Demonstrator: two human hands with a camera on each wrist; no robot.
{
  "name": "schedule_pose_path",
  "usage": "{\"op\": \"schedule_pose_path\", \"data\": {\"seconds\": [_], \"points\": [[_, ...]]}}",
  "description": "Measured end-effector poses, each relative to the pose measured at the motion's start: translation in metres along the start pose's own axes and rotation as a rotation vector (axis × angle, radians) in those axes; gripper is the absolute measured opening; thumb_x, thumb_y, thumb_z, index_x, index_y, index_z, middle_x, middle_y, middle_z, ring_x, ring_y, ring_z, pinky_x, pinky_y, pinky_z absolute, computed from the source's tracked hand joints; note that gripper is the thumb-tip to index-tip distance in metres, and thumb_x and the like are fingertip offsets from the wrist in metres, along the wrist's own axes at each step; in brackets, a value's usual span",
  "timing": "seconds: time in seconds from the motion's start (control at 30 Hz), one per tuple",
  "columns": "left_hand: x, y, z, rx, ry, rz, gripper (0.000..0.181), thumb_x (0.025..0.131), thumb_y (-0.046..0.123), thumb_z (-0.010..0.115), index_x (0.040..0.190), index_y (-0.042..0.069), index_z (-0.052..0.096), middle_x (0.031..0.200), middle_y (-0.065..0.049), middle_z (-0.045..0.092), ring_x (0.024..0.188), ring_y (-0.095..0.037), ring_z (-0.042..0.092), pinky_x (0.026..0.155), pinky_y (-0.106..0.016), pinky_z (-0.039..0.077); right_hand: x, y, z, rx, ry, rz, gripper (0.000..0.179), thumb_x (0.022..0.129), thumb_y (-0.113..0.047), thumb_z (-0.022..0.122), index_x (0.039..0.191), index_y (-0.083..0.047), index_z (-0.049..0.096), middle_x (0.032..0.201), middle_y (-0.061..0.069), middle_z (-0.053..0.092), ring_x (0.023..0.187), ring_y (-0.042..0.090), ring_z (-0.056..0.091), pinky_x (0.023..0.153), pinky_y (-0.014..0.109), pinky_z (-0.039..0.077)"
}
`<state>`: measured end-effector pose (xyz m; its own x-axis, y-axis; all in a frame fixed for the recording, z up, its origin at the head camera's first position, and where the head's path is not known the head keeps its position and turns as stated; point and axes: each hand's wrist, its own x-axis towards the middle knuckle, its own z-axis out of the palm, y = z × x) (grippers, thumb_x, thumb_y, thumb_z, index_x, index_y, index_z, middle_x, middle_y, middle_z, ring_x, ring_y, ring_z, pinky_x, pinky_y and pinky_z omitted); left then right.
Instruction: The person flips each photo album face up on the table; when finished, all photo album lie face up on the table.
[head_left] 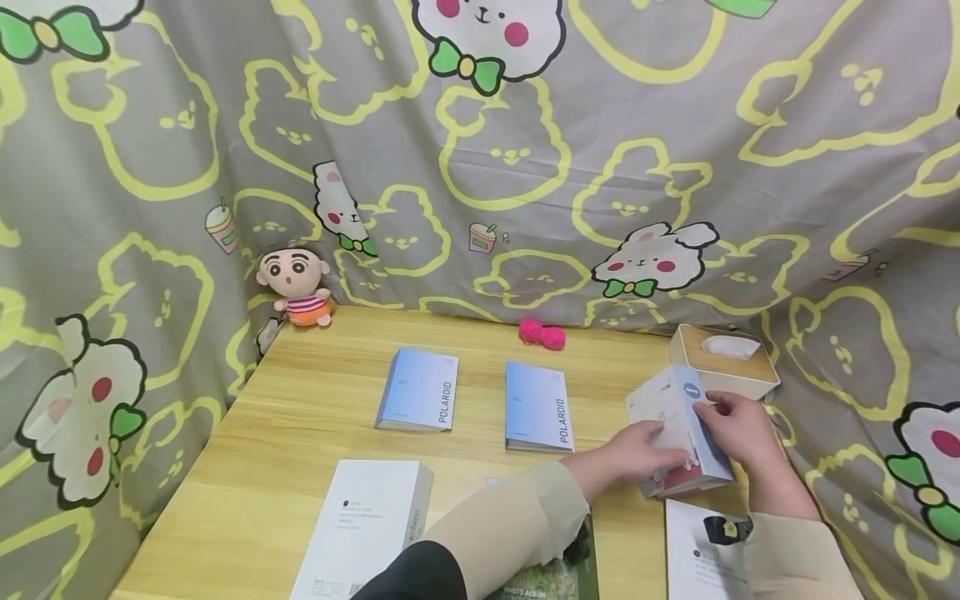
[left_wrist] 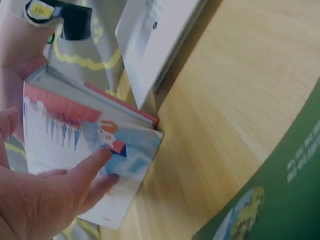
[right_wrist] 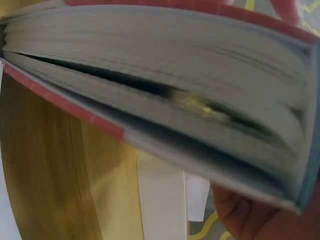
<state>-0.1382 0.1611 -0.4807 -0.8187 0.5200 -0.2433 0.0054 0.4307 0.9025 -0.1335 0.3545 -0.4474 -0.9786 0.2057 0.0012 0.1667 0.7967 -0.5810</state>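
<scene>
A thick illustrated album (head_left: 663, 400) with a white, blue and red cover stands tilted at the table's right side, its blue spine toward the right. My right hand (head_left: 742, 429) grips it at the spine, fingers bent. Against the front cover rest the fairly straight fingers of my left hand (head_left: 630, 458). In the left wrist view, the left hand (left_wrist: 55, 195) touches a printed figure on the album cover (left_wrist: 60, 145). The right wrist view shows the album's page edges (right_wrist: 150, 45) with a dark gap between the pages, and part of the right hand (right_wrist: 255, 215) below.
Behind the album stands a tissue box (head_left: 727, 358). Two blue POLAROID albums (head_left: 420, 392) lie mid-table. Nearer are a white box (head_left: 367, 517), a green photo album (head_left: 540, 579) partly under the left arm, and a white flat item (head_left: 697, 558). A plush doll (head_left: 300, 287) and pink yarn (head_left: 542, 334) sit at the back.
</scene>
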Motion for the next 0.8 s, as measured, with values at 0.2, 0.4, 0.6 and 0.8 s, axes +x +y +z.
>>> {"op": "schedule_pose_path", "data": {"seconds": [0.2,0.4,0.6,0.8], "points": [[-0.007,0.007,0.006,-0.088,0.12,-0.03,0.077,0.088,0.034,0.087,0.154,0.016,0.052,0.145,0.004,0.06,0.124,-0.006,0.056,0.102,-0.025,0.048,-0.004,-0.005,0.007,0.041,0.072,-0.02,0.04,0.105,-0.019,0.064,0.123,0.016,0.068,0.112,0.035,0.071,0.092,0.037,0.069,0.064,0.028,0.051],[-0.009,0.012,0.006,-0.075,0.21,0.044,0.097,0.076,0.034,0.098,0.156,0.016,0.045,0.143,0.005,0.055,0.119,-0.006,0.053,0.099,-0.026,0.048,-0.008,-0.008,0.012,0.189,0.047,0.013,0.039,0.106,-0.019,0.065,0.122,0.017,0.068,0.104,0.03,0.074,0.074,0.013,0.067,0.057,0.024,0.058],[-0.008,0.011,0.005,-0.135,0.243,0.075,0.111,0.07,0.026,0.101,0.161,0.031,0.038,0.153,0.007,0.049,0.13,-0.009,0.048,0.107,-0.03,0.045,-0.008,0.002,0.017,0.368,-0.082,0.077,0.049,0.113,-0.023,0.048,0.129,0.023,0.059,0.102,0.022,0.074,0.069,0.013,0.071,0.061,0.031,0.063],[-0.004,0.008,0.004,-0.097,0.27,0.07,0.106,0.068,0.028,0.103,0.158,0.039,0.046,0.153,0.008,0.051,0.133,-0.009,0.049,0.109,-0.03,0.044,-0.008,0.018,0.021,0.407,-0.277,0.084,0.048,0.114,-0.018,0.046,0.134,0.024,0.053,0.098,0.014,0.076,0.074,0.018,0.072,0.065,0.033,0.062]]}}
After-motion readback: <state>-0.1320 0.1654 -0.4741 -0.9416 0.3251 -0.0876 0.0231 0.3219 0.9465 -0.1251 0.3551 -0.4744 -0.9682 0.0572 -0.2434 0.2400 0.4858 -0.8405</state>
